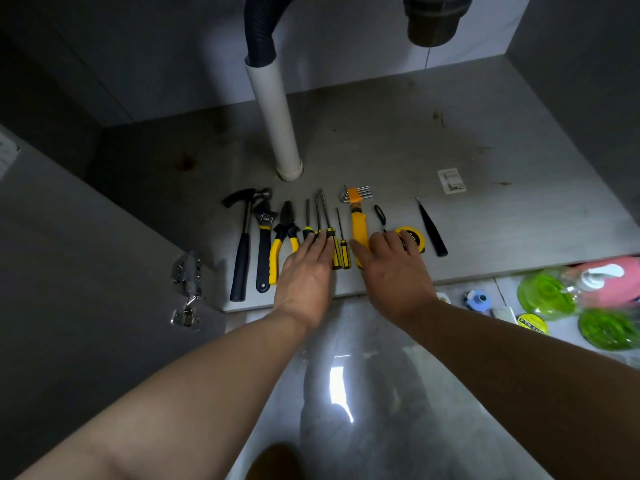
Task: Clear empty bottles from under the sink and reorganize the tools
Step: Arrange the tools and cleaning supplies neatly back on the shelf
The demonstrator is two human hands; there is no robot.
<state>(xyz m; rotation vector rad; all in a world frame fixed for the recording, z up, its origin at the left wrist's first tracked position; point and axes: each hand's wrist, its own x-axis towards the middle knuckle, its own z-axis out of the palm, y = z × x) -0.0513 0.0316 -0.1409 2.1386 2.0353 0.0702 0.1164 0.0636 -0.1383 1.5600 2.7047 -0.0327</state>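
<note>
Yellow-and-black screwdrivers (pixel 322 216) lie mid-row among the tools on the cabinet floor (pixel 381 133), in front of the white drain pipe (pixel 275 112). Your left hand (pixel 304 271) rests flat across their handles, fingers straight, its grip holding nothing. Your right hand (pixel 394 268) is spread and empty too, with its fingertips on the yellow tape measure (pixel 414 239) and its thumb against the yellow utility knife (pixel 356 226).

The screwdriver handles are round and packed close. A sideways push from flat fingers would probably roll them into the pliers (pixel 285 237) or the small screwdriver (pixel 342 244) and spoil the spacing.

I cannot tell whether the knife's blade is drawn in, so keep your thumb on the body. The hex key set (pixel 356 195) sits at the knife's far end, and sliding the knife forward would shove the set out of line.

A black strap loop (pixel 380 214) lies between the knife and the tape measure. Dragging either one could snag it.

The hammer (pixel 242 244) and the adjustable wrench (pixel 265 244) reach near the front edge of the cabinet floor. Pulling anything toward you could tip it off onto the tiles.

Off to your right, outside the cabinet, the green bottles (pixel 547 296) and a pink bottle (pixel 616 278) lie on the tiled floor. A careless swing of your right forearm could scatter them.

On your left, the door hinge (pixel 188 282) stands close to your forearm and could scrape it.
</note>
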